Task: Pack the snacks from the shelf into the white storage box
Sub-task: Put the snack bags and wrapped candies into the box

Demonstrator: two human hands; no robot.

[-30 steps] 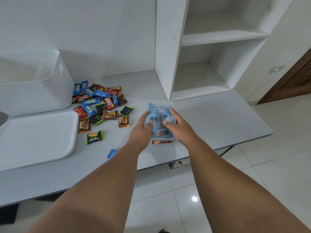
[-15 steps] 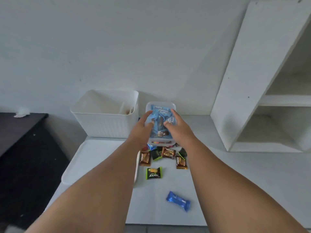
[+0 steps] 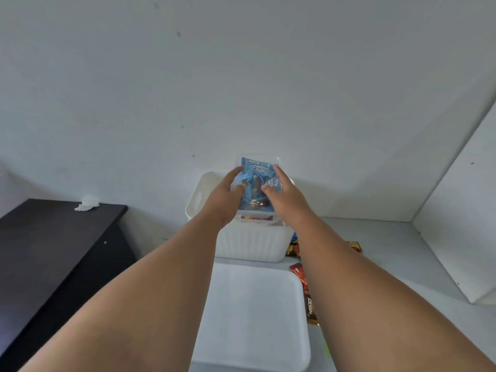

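Both hands hold a small clear tub [image 3: 256, 218] heaped with light-blue snack packets [image 3: 257, 178] right above the white storage box [image 3: 249, 244]. My left hand [image 3: 224, 196] grips the tub's left side, thumb on the packets. My right hand [image 3: 280, 194] grips its right side with the thumb pressing the top packet. The box stands on the white desk against the wall; its inside is hidden behind the tub and hands.
The box's white lid [image 3: 252, 315] lies flat on the desk in front of it. Loose wrapped snacks [image 3: 299, 272] lie right of the box and lid, partly under my right forearm. A dark table [image 3: 53, 251] stands left; the white shelf unit's side [image 3: 461, 210] rises at right.
My view and both hands swung left, carrying the tub of blue packets from the desk in front of the shelf to over the white storage box.
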